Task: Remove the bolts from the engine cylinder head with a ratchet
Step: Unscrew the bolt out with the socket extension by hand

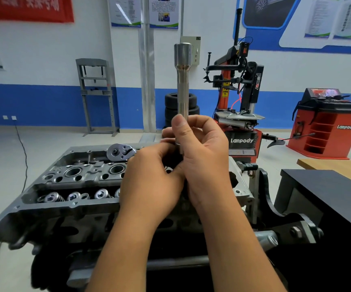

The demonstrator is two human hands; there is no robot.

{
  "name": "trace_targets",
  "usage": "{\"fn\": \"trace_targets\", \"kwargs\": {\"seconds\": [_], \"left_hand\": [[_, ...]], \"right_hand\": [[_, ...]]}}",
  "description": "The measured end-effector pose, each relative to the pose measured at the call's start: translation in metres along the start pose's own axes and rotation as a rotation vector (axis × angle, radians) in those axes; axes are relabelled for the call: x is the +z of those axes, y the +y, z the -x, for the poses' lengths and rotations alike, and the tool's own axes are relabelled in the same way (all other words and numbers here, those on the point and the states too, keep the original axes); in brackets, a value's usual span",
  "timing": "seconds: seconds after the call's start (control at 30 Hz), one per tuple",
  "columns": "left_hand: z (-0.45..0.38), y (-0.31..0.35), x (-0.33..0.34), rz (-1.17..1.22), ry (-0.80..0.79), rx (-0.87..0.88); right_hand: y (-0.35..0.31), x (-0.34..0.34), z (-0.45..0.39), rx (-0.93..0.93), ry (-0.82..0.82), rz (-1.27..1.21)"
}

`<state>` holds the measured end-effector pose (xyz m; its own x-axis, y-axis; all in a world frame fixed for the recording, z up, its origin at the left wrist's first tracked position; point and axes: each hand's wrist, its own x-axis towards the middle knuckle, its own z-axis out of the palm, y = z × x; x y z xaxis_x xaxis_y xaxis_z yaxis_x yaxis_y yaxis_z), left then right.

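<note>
Right hand (202,157) fingers grip the upright socket (183,81); left hand's (151,178) grasp is hidden.

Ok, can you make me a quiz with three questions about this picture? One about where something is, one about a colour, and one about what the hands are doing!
1. Where does the ratchet head lie?
A. On top of the cylinder head
B. On the floor
C. On the wooden table

2. What colour is the band along the bottom of the back wall?
A. Green
B. Blue
C. Yellow

3. What is the right hand doing?
A. Hanging open, holding nothing
B. Pressing flat on the black box
C. Holding a long silver socket extension upright

Answers:
1. A, its round silver head rests on the far edge of the cylinder head, just beyond the left hand.
2. B, the blue wall band runs behind the grey press frame.
3. C, its fingers curl round the socket extension, which points straight up.
</note>
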<state>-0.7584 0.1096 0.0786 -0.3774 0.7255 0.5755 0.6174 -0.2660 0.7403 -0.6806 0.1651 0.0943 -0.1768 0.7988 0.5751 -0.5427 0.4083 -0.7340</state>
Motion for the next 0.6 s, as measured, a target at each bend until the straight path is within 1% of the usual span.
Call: {"fn": "trace_targets", "kwargs": {"seconds": [0.07, 0.13, 0.2, 0.33, 0.43, 0.47, 0.6], "left_hand": [[-0.0017, -0.0009, -0.0016, 0.066, -0.093, 0.012], [-0.0020, -0.0010, -0.0029, 0.109, -0.135, 0.004], [-0.0009, -0.0012, -0.0019, 0.097, -0.096, 0.009], [0.0018, 0.0007, 0.0016, 0.037, 0.033, -0.012], [0.0022, 0.0008, 0.0014, 0.011, 0.051, -0.019], [0.0018, 0.0006, 0.0004, 0.003, 0.030, -0.009], [0.0011, 0.0025, -0.0043, 0.056, -0.137, 0.003]], "right_hand": [[0.0005, -0.0003, -0.0001, -0.007, 0.004, 0.016], [0.0011, -0.0005, 0.0001, -0.004, 0.011, 0.029], [0.0017, -0.0005, -0.0006, 0.008, 0.017, 0.027], [-0.0018, 0.0004, -0.0010, 0.048, 0.017, 0.007], [-0.0037, -0.0002, 0.0014, 0.012, 0.017, 0.012], [-0.0036, 0.0000, 0.0016, -0.003, 0.020, 0.016], [-0.0029, 0.0029, 0.0020, -0.053, 0.062, 0.045]]}}
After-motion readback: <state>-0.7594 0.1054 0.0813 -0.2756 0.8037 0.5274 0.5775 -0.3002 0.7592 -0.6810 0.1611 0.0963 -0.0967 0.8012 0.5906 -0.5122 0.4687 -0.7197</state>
